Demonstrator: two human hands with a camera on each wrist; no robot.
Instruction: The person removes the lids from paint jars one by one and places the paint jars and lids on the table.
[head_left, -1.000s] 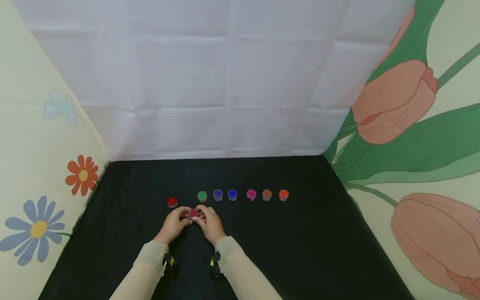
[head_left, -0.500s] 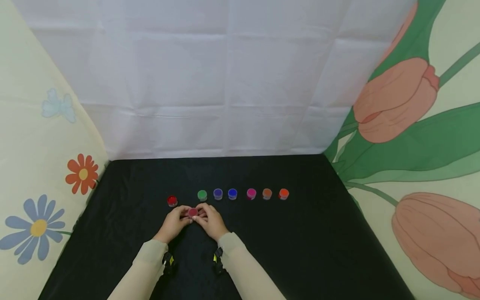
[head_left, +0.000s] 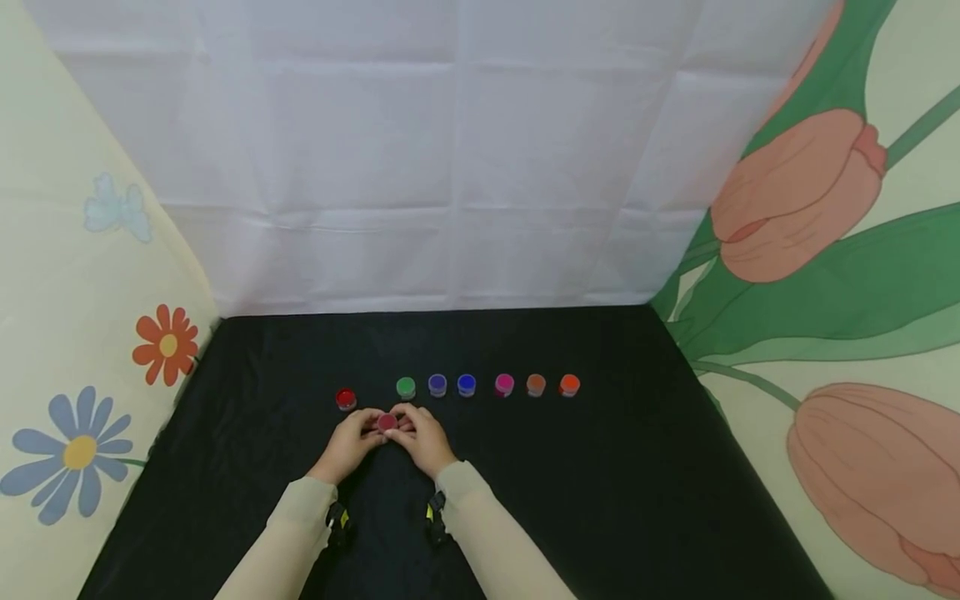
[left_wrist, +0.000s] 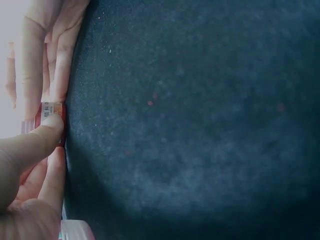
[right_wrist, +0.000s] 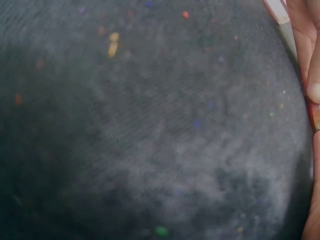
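Both hands hold one small round jar with a dark red top close over the black cloth, left of the table's middle. My left hand pinches its left side, and in the left wrist view the left thumb presses against the jar's labelled side. From the other side my right hand grips the same jar with thumb and fingers. At the right edge of the right wrist view only part of the red jar shows beside the fingers. A bright red jar stands just beyond the left hand.
Beyond the hands a row of similar jars runs rightward: green, purple, blue, pink, brown-orange and orange. Tiny coloured specks dot the black cloth. A white sheet hangs behind the table.
The right wrist has shifted slightly to the right. Both hands keep their hold on the jar, and the row of jars stands as before.
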